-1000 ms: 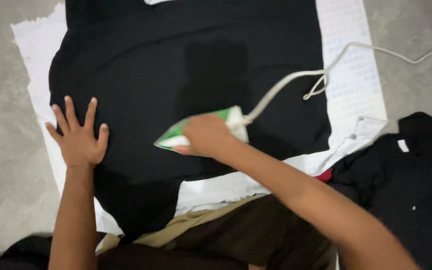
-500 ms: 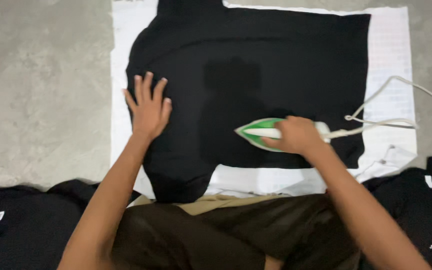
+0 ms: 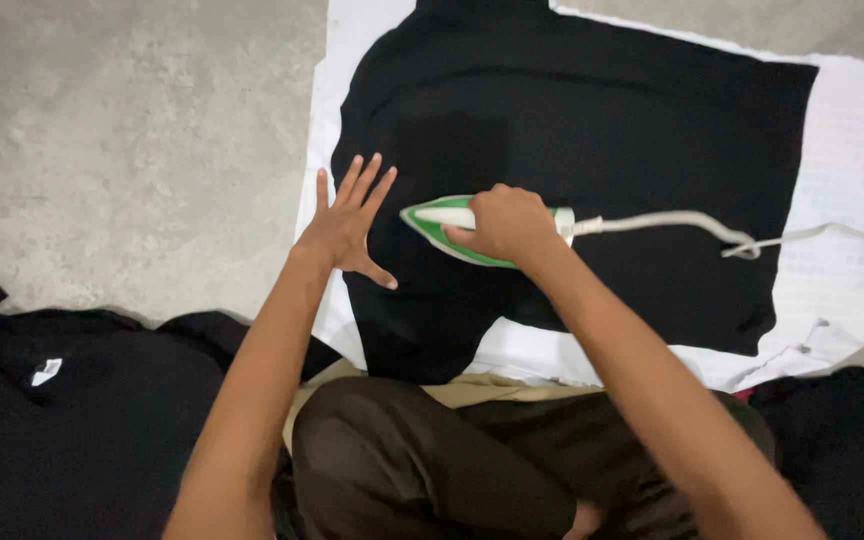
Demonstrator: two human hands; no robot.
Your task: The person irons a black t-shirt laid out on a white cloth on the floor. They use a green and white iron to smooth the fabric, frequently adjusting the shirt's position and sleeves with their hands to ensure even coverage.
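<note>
A: On the left lay a pile of black clothes [image 3: 72,420]; the left hand [image 3: 344,225] pressed flat, fingers spread wide, on the black shirt [image 3: 592,150] over the white sheet [image 3: 842,200].

B: The right hand [image 3: 502,222] gripped the green iron [image 3: 432,222], tip near that thumb; a slip could burn it; the cord [image 3: 692,222] might snag.

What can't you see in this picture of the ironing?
- Iron handle: head view, hidden under the right hand.
- Cord end: cut off by the right edge.
- Shirt collar: cut off by the top edge.
- Tag on the left black pile: too small to read.
- Left hand: its palm faces down, unseen.
</note>
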